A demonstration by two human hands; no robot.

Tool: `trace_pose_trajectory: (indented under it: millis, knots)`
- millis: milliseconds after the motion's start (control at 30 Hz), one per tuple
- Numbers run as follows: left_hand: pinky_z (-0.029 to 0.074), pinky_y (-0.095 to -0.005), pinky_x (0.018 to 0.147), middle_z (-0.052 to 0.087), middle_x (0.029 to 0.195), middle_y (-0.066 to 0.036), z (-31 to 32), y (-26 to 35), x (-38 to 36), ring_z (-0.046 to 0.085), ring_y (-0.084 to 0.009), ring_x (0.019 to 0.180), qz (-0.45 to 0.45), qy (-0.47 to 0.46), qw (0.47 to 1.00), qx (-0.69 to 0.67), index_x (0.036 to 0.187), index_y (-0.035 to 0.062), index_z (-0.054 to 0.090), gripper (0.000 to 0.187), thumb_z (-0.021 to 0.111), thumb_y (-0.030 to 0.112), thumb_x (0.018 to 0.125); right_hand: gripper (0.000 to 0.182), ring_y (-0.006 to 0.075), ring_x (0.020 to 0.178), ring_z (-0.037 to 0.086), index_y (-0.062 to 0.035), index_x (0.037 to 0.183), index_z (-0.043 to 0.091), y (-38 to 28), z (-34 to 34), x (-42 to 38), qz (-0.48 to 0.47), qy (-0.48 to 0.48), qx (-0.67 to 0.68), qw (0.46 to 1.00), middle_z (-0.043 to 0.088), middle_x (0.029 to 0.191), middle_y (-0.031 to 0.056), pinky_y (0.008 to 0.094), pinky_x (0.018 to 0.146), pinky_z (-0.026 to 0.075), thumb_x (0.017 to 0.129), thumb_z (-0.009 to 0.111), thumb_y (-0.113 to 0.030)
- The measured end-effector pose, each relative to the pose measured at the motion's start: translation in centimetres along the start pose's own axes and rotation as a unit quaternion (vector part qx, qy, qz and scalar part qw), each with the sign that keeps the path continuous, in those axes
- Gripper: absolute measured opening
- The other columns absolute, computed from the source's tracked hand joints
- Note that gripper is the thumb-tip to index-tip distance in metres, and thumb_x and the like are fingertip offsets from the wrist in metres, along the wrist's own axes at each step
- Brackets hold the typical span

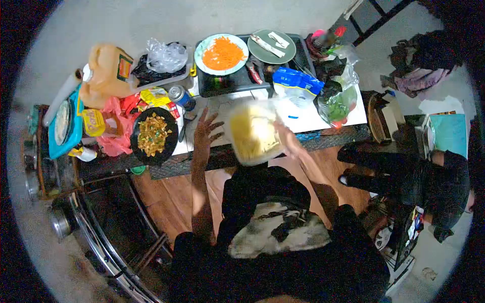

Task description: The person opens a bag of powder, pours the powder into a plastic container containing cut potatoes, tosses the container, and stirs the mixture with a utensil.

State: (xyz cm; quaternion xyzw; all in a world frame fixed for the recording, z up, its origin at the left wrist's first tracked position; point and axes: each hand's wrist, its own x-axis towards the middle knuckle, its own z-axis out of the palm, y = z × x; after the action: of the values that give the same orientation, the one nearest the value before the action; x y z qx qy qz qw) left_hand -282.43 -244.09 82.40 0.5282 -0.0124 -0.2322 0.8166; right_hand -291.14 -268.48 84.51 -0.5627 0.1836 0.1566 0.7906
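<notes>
My right hand (287, 140) grips the right side of a clear plastic container (255, 132) with pale yellow contents, blurred by motion, held above the table's front edge. I cannot make out what the contents are. To the left of the container, my left hand (207, 130) is raised with its fingers spread, holding nothing and apart from the container. Left of that hand sits a dark plate of chopped, cooked-looking food (153, 135). A drink can (181, 97) stands just behind it.
On the dark tray (222, 87) rest a plate of shredded carrot (222, 54) and a green plate (283, 44). A blue plastic bag (297, 83) and bagged vegetables (337, 107) lie right. A large jug (107, 76) stands left. Another person (429, 177) is at the right.
</notes>
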Motion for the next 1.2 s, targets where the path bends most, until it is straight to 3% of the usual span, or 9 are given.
trace_pose_trajectory:
  millis: [33,133,267,433,500,633,733,867,1200]
  knots:
    - [0.042,-0.0395,0.088,0.045,0.129,-0.012,-0.5,-0.4,0.1,0.052,-0.0253,0.105,0.001,0.003,1.000,0.000,0.136,0.0122,0.029,0.060,0.032,0.052,0.091,0.057,0.0240,0.118,0.043,0.0001,0.134,0.024,-0.8,0.3,0.1,0.048,0.014,0.147,0.988,0.043,0.127,0.0169,0.0422,0.100,0.034,0.092,0.037,-0.037]
    - [0.043,-0.0384,0.087,0.046,0.128,-0.012,-0.8,-2.0,-0.7,0.052,-0.0240,0.107,0.004,0.116,0.992,0.046,0.135,0.0113,0.030,0.059,0.033,0.051,0.091,0.052,0.0256,0.116,0.045,-0.0033,0.135,0.024,0.4,1.7,1.9,0.013,0.064,0.122,0.990,0.041,0.129,0.0165,0.0412,0.099,0.037,0.094,0.031,-0.035]
    - [0.043,-0.0382,0.085,0.049,0.124,-0.013,-3.2,-5.0,-1.5,0.053,-0.0254,0.105,0.026,0.112,0.993,-0.003,0.134,0.0111,0.031,0.061,0.035,0.052,0.090,0.053,0.0283,0.124,0.037,-0.0041,0.137,0.020,0.8,1.1,1.5,-0.009,0.026,0.264,0.964,0.034,0.136,0.0165,0.0451,0.102,0.035,0.095,0.027,-0.036]
    - [0.044,-0.0387,0.085,0.050,0.124,-0.013,-2.8,-4.9,-1.8,0.053,-0.0258,0.104,0.012,0.106,0.994,-0.008,0.134,0.0098,0.031,0.060,0.036,0.051,0.090,0.057,0.0305,0.120,0.042,-0.0061,0.137,0.021,1.0,3.2,2.1,-0.004,0.061,0.200,0.978,0.035,0.135,0.0163,0.0526,0.098,0.036,0.094,0.027,-0.044]
    - [0.044,-0.0391,0.085,0.049,0.124,-0.014,-2.4,-4.6,-1.6,0.053,-0.0260,0.104,0.003,0.107,0.994,-0.017,0.133,0.0091,0.031,0.060,0.036,0.050,0.091,0.059,0.0309,0.118,0.043,-0.0049,0.133,0.027,1.2,1.8,1.9,-0.021,0.017,0.295,0.955,0.040,0.131,0.0146,0.0546,0.096,0.036,0.093,0.031,-0.047]
    - [0.043,-0.0411,0.086,0.048,0.125,-0.014,-0.3,-3.8,-1.5,0.053,-0.0262,0.105,0.008,0.098,0.995,-0.007,0.134,0.0092,0.029,0.061,0.037,0.051,0.090,0.059,0.0311,0.118,0.043,-0.0044,0.134,0.026,0.0,4.2,1.5,0.004,0.103,0.265,0.959,0.041,0.130,0.0151,0.0545,0.095,0.037,0.093,0.031,-0.047]
    - [0.043,-0.0416,0.086,0.047,0.126,-0.015,-0.5,-3.8,-1.1,0.051,-0.0261,0.107,0.015,0.082,0.996,-0.020,0.135,0.0098,0.028,0.061,0.038,0.050,0.090,0.057,0.0312,0.117,0.045,-0.0046,0.135,0.024,-0.8,2.6,0.9,-0.047,0.041,0.333,0.941,0.039,0.131,0.0164,0.0480,0.091,0.045,0.094,0.030,-0.044]
    - [0.043,-0.0413,0.087,0.046,0.127,-0.015,0.4,-5.3,-0.3,0.050,-0.0266,0.109,-0.006,0.072,0.997,-0.020,0.135,0.0102,0.028,0.061,0.039,0.050,0.090,0.059,0.0306,0.115,0.047,-0.0042,0.134,0.026,-1.6,4.8,0.9,-0.021,0.126,0.271,0.954,0.042,0.130,0.0162,0.0496,0.092,0.043,0.094,0.026,-0.047]
    - [0.044,-0.0384,0.087,0.045,0.124,-0.015,5.0,-4.3,-1.1,0.050,-0.0251,0.107,0.040,0.087,0.995,0.036,0.136,0.0114,0.026,0.064,0.040,0.053,0.089,0.064,0.0348,0.120,0.040,-0.0044,0.136,0.018,-0.5,0.4,1.0,-0.051,0.072,0.319,0.944,0.036,0.133,0.0193,0.0507,0.096,0.038,0.092,0.033,-0.048]
